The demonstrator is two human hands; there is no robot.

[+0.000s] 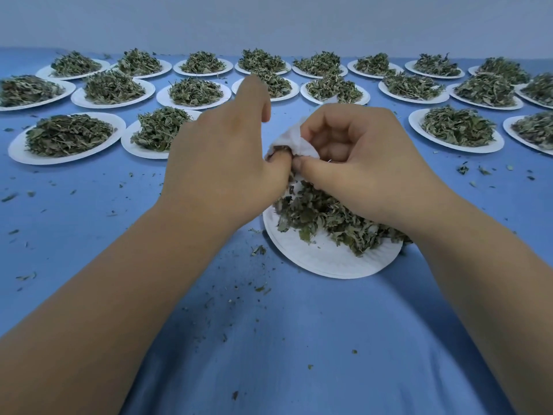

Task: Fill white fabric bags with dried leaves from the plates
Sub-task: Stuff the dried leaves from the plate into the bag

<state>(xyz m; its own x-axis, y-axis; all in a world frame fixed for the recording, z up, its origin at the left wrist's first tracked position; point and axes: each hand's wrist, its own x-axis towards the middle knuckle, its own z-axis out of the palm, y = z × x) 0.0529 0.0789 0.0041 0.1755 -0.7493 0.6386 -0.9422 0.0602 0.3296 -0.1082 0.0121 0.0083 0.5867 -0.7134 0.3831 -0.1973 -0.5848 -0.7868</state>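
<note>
Left hand [221,163] and right hand [359,163], thumbs together on white bag [294,140]

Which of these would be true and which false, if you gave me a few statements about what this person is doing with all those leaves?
1. The right hand grips a white fabric bag. True.
2. The cloth on the table is red. False: it is blue.
3. The far plates are bare. False: each carries a heap of dried leaves.
4. The left hand meets the right hand over the nearest plate. True.
5. Leaf crumbs lie scattered on the cloth. True.
</note>
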